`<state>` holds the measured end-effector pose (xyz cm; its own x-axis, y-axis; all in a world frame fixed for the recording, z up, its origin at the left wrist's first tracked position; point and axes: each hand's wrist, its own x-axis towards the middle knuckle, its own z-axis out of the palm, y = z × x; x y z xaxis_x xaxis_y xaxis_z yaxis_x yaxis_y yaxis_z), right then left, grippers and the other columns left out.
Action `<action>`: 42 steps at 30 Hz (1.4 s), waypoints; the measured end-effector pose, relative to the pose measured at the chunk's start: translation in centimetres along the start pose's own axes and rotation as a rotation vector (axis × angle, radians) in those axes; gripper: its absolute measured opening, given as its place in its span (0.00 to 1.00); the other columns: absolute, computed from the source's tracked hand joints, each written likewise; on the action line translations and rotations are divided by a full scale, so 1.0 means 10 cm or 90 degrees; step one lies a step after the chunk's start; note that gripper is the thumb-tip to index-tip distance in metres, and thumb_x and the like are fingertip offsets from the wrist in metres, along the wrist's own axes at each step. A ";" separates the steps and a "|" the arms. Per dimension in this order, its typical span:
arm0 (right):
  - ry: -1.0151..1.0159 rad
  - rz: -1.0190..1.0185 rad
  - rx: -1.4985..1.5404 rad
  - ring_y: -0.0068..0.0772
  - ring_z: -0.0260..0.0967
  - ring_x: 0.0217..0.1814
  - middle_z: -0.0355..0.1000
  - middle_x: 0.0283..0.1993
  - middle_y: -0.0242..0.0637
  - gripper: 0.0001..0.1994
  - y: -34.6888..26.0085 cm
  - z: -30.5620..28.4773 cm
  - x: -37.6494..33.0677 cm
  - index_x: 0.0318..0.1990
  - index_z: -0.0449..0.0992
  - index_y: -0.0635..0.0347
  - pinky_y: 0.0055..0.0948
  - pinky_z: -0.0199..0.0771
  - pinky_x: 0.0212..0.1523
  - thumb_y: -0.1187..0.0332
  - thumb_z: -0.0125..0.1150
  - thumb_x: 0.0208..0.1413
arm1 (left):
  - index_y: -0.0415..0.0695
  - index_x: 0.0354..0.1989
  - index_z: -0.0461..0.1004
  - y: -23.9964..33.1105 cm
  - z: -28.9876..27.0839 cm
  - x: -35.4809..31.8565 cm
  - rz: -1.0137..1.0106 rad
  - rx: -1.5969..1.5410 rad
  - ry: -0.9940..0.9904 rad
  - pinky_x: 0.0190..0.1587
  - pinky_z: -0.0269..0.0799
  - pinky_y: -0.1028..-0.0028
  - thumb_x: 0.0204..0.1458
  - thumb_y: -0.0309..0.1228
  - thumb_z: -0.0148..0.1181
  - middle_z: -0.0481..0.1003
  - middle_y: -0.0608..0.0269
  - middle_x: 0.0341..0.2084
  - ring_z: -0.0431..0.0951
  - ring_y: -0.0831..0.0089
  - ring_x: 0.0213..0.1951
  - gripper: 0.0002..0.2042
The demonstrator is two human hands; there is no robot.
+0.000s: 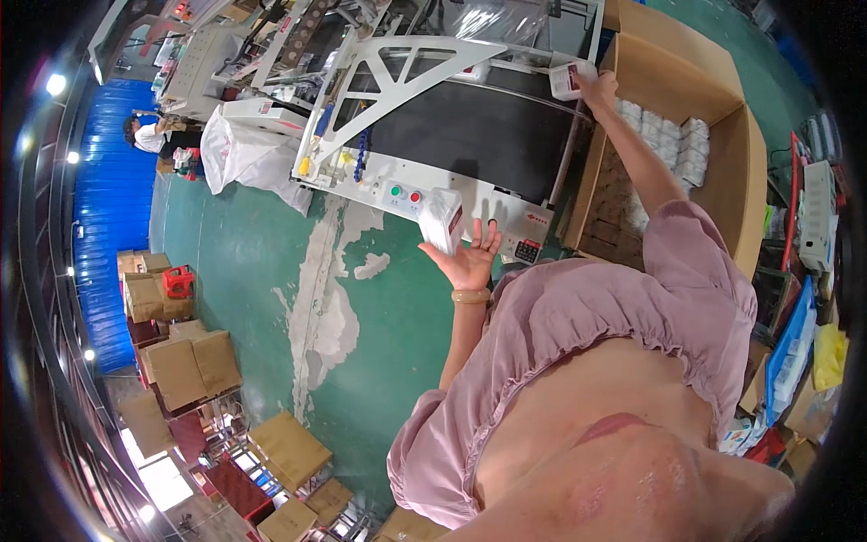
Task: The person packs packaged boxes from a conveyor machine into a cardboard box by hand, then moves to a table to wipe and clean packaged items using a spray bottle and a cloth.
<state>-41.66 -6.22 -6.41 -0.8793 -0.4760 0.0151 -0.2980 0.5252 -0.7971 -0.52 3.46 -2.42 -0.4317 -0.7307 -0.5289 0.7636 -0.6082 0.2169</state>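
"Film-wrapped white carton [437,217] at the left hand [468,265]: how is it held?"

"It is seen tilted at the thumb, in front of the machine's control panel [406,193]. The fingers are spread wide with the palm turned up; whether the carton is gripped or merely propped cannot be told."

"And the right hand [598,92]?"

"A second carton [566,81] is held there by one end, with the fingers drawn in narrow, at the right end of the black belt [461,131], near the open cardboard box [751,203]."

"Which step is judged to be in hand?"

"Wrapped cartons seem to be handled one per hand at the belt; white packs [666,144] are already stacked in the box."

"What is called for by the next move?"

"Probably a surer hold at the left, and at the right enough clearance for the belt's edge and the box wall to be missed."

"How is the first carton's look described?"

"Boxy and white, with a dark red patch on one side. It is covered by clear, glossy film, which appears loose and creased; the print is too small to be made out."
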 end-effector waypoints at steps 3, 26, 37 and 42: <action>0.029 0.140 -0.048 0.56 0.58 0.56 0.58 0.53 0.55 0.34 -0.06 0.09 0.05 0.50 0.54 0.63 0.44 0.62 0.54 0.51 0.62 0.42 | 0.54 0.61 0.49 0.01 0.00 -0.03 0.003 0.010 0.004 0.57 0.51 0.49 0.27 0.73 0.53 0.63 0.49 0.46 0.57 0.39 0.54 0.52; -0.611 -0.698 0.147 0.48 0.57 0.58 0.61 0.54 0.46 0.40 -0.86 -0.78 -1.89 0.57 0.60 0.60 0.39 0.53 0.60 0.58 0.70 0.33 | 0.56 0.57 0.59 -0.24 0.14 -0.04 -0.095 0.213 -0.006 0.52 0.58 0.60 0.46 0.68 0.38 0.66 0.63 0.47 0.65 0.58 0.47 0.36; -0.493 -0.749 0.047 0.49 0.58 0.52 0.62 0.47 0.43 0.30 -0.59 -0.83 -2.05 0.46 0.65 0.59 0.40 0.60 0.54 0.69 0.67 0.27 | 0.53 0.55 0.61 -0.37 0.23 -0.05 -0.131 0.311 0.042 0.51 0.61 0.58 0.47 0.65 0.41 0.60 0.56 0.53 0.64 0.55 0.49 0.33; -0.320 -0.473 0.048 0.40 0.65 0.49 0.65 0.46 0.43 0.33 -0.49 -0.73 -1.64 0.50 0.63 0.60 0.36 0.65 0.50 0.63 0.71 0.33 | 0.50 0.44 0.64 -0.28 0.11 -0.03 -0.136 0.253 0.056 0.49 0.63 0.58 0.48 0.57 0.50 0.61 0.56 0.48 0.64 0.52 0.49 0.24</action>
<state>-28.45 4.19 1.67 -0.1981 -0.9362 0.2903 -0.6841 -0.0801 -0.7250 -3.09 5.08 -1.94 -0.5042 -0.5570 -0.6599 0.4113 -0.8268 0.3836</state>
